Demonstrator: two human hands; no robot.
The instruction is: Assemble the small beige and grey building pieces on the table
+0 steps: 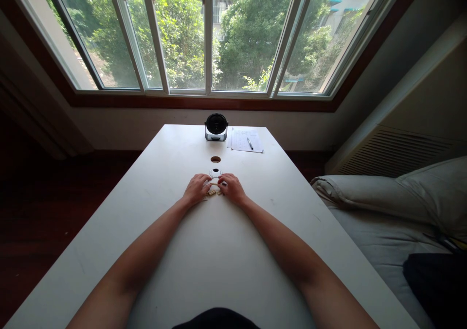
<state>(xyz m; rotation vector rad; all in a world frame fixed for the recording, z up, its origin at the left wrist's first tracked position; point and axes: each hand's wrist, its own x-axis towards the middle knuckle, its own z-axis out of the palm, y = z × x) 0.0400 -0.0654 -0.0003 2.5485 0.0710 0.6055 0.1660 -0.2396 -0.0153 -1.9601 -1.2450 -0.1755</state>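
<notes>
Near the middle of the white table, my left hand and my right hand face each other with fingers curled inward. A small pale wooden strip spans the gap between their fingertips, and both hands appear to pinch its ends. Several small tan wooden pieces lie on the table just below the strip, partly hidden by the fingers. A tiny dark item shows at my right fingertips, too small to name. Just beyond my hands sits a small round white object with a dark centre.
The white table has a round hole farther back. A black and silver fan stands near its far edge, beside paper sheets with a pen on top. A grey sofa flanks the right side; windows rise behind.
</notes>
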